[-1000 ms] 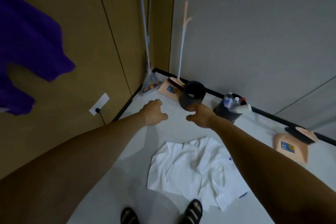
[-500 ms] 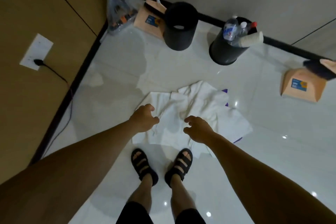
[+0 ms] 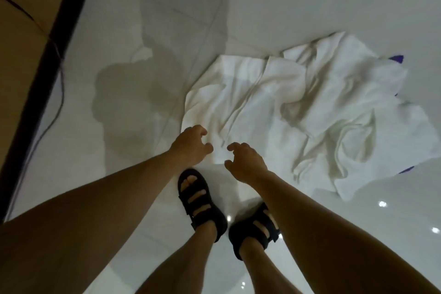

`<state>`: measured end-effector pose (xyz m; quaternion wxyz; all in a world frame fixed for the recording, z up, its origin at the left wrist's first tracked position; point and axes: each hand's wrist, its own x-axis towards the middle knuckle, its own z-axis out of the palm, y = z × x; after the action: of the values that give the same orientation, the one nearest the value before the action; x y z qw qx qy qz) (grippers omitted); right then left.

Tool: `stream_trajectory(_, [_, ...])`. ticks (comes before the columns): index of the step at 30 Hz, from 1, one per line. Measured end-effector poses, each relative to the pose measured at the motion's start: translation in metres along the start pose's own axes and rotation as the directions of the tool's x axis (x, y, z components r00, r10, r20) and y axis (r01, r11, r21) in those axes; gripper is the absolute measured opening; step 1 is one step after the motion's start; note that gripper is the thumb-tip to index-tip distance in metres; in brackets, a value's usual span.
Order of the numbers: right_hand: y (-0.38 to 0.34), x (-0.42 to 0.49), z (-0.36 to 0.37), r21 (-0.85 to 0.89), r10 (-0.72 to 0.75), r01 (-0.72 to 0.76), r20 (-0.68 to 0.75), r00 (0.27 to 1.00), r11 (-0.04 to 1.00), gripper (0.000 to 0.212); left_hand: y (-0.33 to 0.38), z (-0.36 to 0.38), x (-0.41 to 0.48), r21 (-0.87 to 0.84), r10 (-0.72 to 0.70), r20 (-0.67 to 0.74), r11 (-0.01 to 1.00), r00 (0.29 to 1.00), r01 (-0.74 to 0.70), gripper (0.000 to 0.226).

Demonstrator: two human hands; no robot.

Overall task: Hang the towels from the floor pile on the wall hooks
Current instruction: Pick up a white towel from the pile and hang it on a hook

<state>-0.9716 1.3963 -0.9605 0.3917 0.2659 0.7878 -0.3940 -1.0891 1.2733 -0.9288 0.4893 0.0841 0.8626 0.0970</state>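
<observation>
Towels (image 3: 298,107), white, rumpled (purple edge (image 3: 397,58) beneath), left hand (image 3: 191,145), right hand (image 3: 245,162) above, grips loosely curled, empty

Soft, matt white cloth towels (image 3: 298,112) lie rumpled on the glossy, smooth floor tiles (image 3: 358,234); beside them, black strapped sandals (image 3: 200,203) look matt.

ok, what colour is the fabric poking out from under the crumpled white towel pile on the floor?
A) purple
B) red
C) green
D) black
A: slivers of purple fabric show at the right-hand edge of the crumpled white towel pile lying on the glossy white tiled floor, one at the far corner and one nearer the person.
</observation>
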Motion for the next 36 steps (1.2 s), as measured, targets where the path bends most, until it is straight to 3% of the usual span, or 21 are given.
stream_trajectory(4, [0.013, 0.061, 0.053, -0.169, -0.098, 0.086, -0.064, 0.993, 0.982, 0.055, -0.041, 0.034, 0.057, 0.001, -0.019, -0.027, 1.000, 0.999, 0.019, 0.051])
stream_trajectory(8, [0.028, 0.101, 0.096, -0.445, -0.214, 0.168, -0.054, 0.975, 0.879, 0.083, -0.072, 0.058, 0.092, -0.042, -0.013, -0.059, 0.999, 0.998, 0.011, 0.050])
stream_trajectory(11, [0.034, 0.111, 0.114, -0.596, -0.328, 0.165, -0.174, 0.928, 0.786, 0.071, -0.084, 0.068, 0.098, -0.077, -0.004, -0.082, 0.997, 0.997, -0.002, 0.049])
stream_trajectory(13, [0.033, 0.112, 0.109, -0.486, -0.322, 0.166, -0.255, 0.912, 0.858, 0.049, -0.087, 0.069, 0.094, -0.101, -0.001, -0.096, 0.995, 0.995, -0.009, 0.048])
stream_trajectory(16, [0.025, 0.098, 0.077, -0.085, -0.101, 0.082, -0.258, 0.961, 0.993, 0.027, -0.078, 0.056, 0.074, -0.111, 0.011, -0.099, 0.994, 0.995, -0.022, 0.046])
stream_trajectory(19, [0.021, 0.055, 0.023, 0.032, -0.038, 0.048, -0.275, 0.961, 0.998, 0.023, -0.048, 0.028, 0.039, -0.122, 0.062, -0.085, 0.990, 0.994, -0.072, 0.051])
stream_trajectory(23, [0.003, -0.026, -0.065, 0.237, 0.043, 0.060, -0.408, 0.912, 0.970, 0.026, 0.019, -0.024, -0.024, -0.151, 0.215, -0.054, 0.964, 0.975, -0.221, 0.064])
stream_trajectory(29, [-0.073, -0.173, -0.228, 0.349, 0.030, 0.206, -0.564, 0.826, 0.914, 0.020, 0.149, -0.129, -0.151, -0.205, 0.442, -0.062, 0.872, 0.895, -0.445, 0.069])
stream_trajectory(34, [-0.137, -0.305, -0.334, 0.333, -0.089, 0.302, -0.528, 0.844, 0.893, 0.002, 0.232, -0.217, -0.270, -0.209, 0.575, -0.112, 0.784, 0.810, -0.585, 0.041])
stream_trajectory(36, [-0.151, -0.353, -0.366, 0.309, -0.118, 0.334, -0.551, 0.826, 0.890, 0.009, 0.255, -0.246, -0.314, -0.218, 0.620, -0.094, 0.750, 0.779, -0.624, 0.034])
